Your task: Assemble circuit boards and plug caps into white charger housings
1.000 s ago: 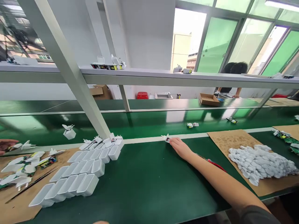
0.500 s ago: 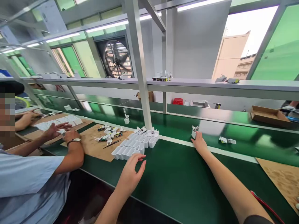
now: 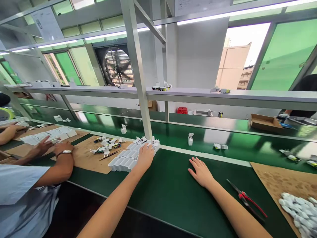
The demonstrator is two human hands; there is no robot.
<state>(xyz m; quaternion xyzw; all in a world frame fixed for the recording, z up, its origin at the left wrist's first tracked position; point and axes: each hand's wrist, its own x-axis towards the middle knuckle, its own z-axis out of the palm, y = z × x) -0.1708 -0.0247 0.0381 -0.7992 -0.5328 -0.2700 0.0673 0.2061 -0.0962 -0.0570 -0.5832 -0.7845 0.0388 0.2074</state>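
The two bare hands are apart over the green counter. Nearest on the right, red-handled pliers lie beside the right forearm, their tips pointing away. Right of them, a pile of small white pieces covers part of a brown sheet. The right hand is empty, palm down with its fingers spread, low above the counter. The left hand reaches over the right side of the rows of white boxes; whether its fingers grip one, I cannot tell. The boxes stand close together, open side up, and those at the back have parts at their tops. Left of them, a dark thin tool and a heap of parts lie on a second sheet. Further left, a person in a light blue shirt works with both hands near a white block of boxes. Beyond the counter's pale edge, a lone box stands upright on the green belt, with another box well to its left. Behind runs a long shelf.
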